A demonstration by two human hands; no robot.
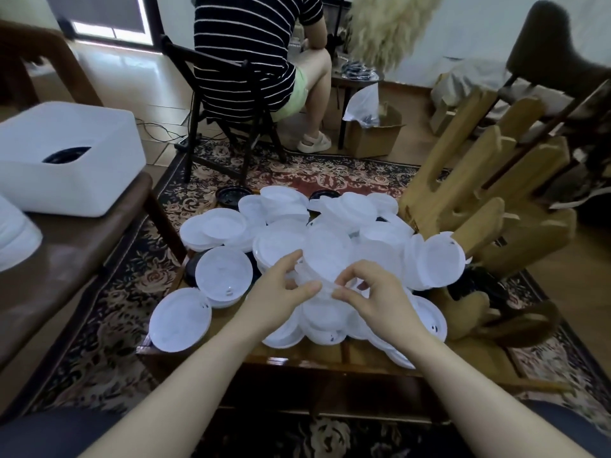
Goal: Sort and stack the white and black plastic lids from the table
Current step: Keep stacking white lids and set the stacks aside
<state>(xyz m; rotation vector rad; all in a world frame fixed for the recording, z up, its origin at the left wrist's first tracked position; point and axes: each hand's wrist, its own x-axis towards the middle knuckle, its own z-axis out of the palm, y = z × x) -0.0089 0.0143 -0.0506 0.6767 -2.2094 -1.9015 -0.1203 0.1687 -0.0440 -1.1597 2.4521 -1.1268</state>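
Sorting looks barely begun: white lids (281, 226) lie in a loose heap over most of the low table (297, 357), overlapping and tilted, with no tidy stack that I can see on it. Black lids (231, 194) show only at the far edge and as dark rims under the white ones near the left edge, so the colours are not yet separated there. A white tub (66, 160) on the bench to my left holds something dark, possibly black lids; I cannot tell for certain. Nearly all the work remains, as I judge it. Grip: my left hand (281, 289) and right hand (370, 292) meet over the middle of the heap, toward the near edge. Both pinch the near rim of one clear-white lid (325, 259), thumb against curled fingers, with that lid tilted up off the heap. Neither hand is spread.
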